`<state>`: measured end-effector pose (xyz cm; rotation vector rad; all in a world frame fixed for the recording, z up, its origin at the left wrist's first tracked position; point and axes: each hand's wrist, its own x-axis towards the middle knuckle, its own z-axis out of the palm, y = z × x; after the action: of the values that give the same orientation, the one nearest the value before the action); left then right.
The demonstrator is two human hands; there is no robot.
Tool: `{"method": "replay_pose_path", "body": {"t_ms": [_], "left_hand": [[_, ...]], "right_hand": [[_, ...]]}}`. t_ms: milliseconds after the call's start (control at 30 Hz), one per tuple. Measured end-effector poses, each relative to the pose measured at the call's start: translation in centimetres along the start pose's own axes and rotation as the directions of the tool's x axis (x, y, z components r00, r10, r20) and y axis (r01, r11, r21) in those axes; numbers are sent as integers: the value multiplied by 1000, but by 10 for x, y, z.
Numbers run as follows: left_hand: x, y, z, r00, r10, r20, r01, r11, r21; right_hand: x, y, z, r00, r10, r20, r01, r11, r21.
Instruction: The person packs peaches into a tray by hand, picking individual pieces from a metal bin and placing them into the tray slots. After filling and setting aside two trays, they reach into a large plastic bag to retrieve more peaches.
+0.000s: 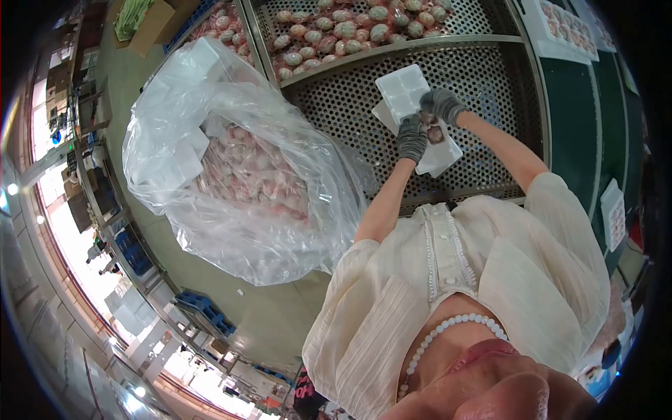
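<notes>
My left hand (411,138) and my right hand (443,106), both in grey knit gloves, meet over white foam trays. Between their curled fingers is a small, dark wrapped egg (425,118), partly hidden by the gloves. Just below, a reddish-brown wrapped egg (435,135) rests on the lower white tray (442,155). Beyond the fingers lies another white tray (402,91), its moulded compartments facing up. The trays overlap on a perforated metal table (336,105).
Past a metal divider, several wrapped eggs (344,29) fill the far section. On the left stands a big clear plastic bag (231,245) of reddish film-wrapped items. Filled trays (570,31) sit on the green surface (570,91) at right. Blue pallets (203,311) lie on the floor.
</notes>
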<state>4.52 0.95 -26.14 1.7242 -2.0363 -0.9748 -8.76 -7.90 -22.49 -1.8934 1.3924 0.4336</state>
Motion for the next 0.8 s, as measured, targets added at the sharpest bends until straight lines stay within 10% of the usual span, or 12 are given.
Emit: {"method": "replay_pose_path", "body": {"t_ms": [67, 200, 333, 400, 533, 600, 667, 733, 800], "left_hand": [[8, 33, -26, 996, -83, -33, 78, 988, -133], [33, 40, -25, 954, -256, 158, 243, 965, 102], [43, 51, -46, 895, -359, 264, 343, 933, 105], [44, 45, -38, 936, -282, 209, 269, 959, 87], [51, 40, -31, 920, -302, 250, 260, 948, 186], [50, 36, -35, 926, -278, 257, 224, 950, 218], [45, 29, -37, 914, -257, 313, 225, 965, 134], [35, 24, -30, 933, -246, 262, 219, 967, 127], [28, 21, -25, 916, -268, 298, 239, 962, 130]], "right_hand": [[25, 26, -6, 874, 84, -479, 115, 922, 370], [55, -6, -103, 641, -96, -762, 138, 990, -9], [137, -5, -119, 654, -261, -710, 17, 943, -331], [158, -10, -127, 902, -208, -378, -6, 869, -494], [168, -16, -132, 891, -295, -346, 62, 832, -551], [158, -14, -130, 844, -292, -451, 90, 905, -417], [133, -9, -129, 662, 32, -749, 302, 903, 306], [125, 12, -112, 639, 99, -763, 606, 546, 579], [50, 14, -111, 908, 51, -415, 416, -4, 909]]}}
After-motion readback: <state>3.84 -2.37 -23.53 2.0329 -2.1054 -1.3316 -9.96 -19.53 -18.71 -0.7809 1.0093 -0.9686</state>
